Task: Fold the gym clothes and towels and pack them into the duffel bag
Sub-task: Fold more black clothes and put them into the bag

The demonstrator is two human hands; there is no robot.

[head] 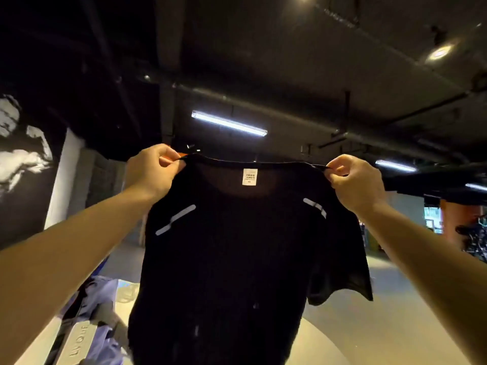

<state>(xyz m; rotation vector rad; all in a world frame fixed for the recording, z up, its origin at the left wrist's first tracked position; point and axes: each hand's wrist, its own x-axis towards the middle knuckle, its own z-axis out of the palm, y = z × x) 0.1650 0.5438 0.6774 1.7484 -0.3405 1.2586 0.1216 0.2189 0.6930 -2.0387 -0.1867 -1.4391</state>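
1. Two hands hold one black T-shirt (pixel 232 259) up in the air at the shoulder seams. The left hand (pixel 151 168) pinches the left shoulder edge between thumb and curled fingers; the right hand (pixel 355 180) pinches the right shoulder edge the same way. Each grip is closed tight on fabric.
2. The collar edge runs taut and nearly straight between the two grips. A white label (pixel 249 176) hangs just below it at the middle.
3. The shirt hangs free, with open room on both sides. Its right sleeve (pixel 342 275) droops loose, the hem edge wavy.
4. Material: thin, matte, slightly sheer cloth. Two pale reflective strips (pixel 176 219) slant across the chest, one near each shoulder.
5. Lower left, beneath the left forearm, crumpled blue-violet clothing (pixel 102 288) lies on a pale bench (pixel 39 335), beside a grey lettered band (pixel 79 338). Whether that band belongs to the bag cannot be told.
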